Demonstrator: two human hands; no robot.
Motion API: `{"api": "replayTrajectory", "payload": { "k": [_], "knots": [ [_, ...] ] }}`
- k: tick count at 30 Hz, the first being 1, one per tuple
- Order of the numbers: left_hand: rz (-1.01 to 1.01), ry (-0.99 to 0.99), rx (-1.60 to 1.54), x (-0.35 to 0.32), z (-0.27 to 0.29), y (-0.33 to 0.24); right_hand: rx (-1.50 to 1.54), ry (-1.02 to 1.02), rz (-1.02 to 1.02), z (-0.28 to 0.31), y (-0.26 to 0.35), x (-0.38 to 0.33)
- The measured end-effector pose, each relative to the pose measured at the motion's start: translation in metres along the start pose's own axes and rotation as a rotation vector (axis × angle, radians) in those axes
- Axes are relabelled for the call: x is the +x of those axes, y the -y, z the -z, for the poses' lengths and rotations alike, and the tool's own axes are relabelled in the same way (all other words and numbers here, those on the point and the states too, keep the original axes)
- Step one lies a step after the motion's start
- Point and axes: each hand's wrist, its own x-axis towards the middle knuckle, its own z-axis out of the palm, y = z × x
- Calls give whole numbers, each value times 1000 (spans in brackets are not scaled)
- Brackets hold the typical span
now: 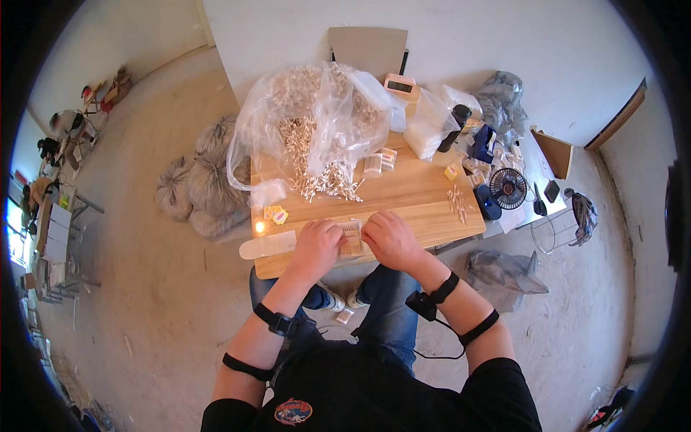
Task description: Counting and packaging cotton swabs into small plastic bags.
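Both hands at the near edge of the wooden desk [403,198]. Left hand [317,245] and right hand [389,237] sit either side of a small packet of cotton swabs [352,237], fingers curled onto its ends, so both are grasping it. The packet lies flat on the desk between the hands, partly covered by them; can't tell how tight the grip is.

Around it:
- Loose swab pile [324,180] just behind the hands, spilling out of a big clear plastic bag [309,115] that fills the far left of the desk.
- Two filled small packs [380,162] behind the pile.
- Small yellow tags [276,214] and a lit candle flame [259,227] near the left hand, at the desk's left edge.
- White flat strip [263,246] sticking out over the left edge, just beside the left hand.
- A few loose swabs [456,203] to the right, well apart from the right hand.
- Small black fan [508,189], black bottle [455,127], white bag [426,129] and a pink clock [400,85] on the right and far side.

Grey sacks [201,187] on the floor left of the desk, grey bag [504,277] on the right.
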Motion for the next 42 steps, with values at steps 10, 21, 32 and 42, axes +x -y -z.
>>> {"api": "replayTrajectory", "payload": {
  "k": [10, 21, 32, 42],
  "knots": [
    [-43, 32, 92, 1, 0, -1, -7, -5, 41, -14, 6, 8],
    [-61, 62, 163, -1, 2, -4, 0, -4, 38, -15, 17, 11],
    [-53, 20, 153, -10, 3, 6, 21, -65, 16, -23, 14, 7],
    [-31, -7, 155, -16, 12, 12, -5, -50, 29, -17, 21, 13]
  ]
}}
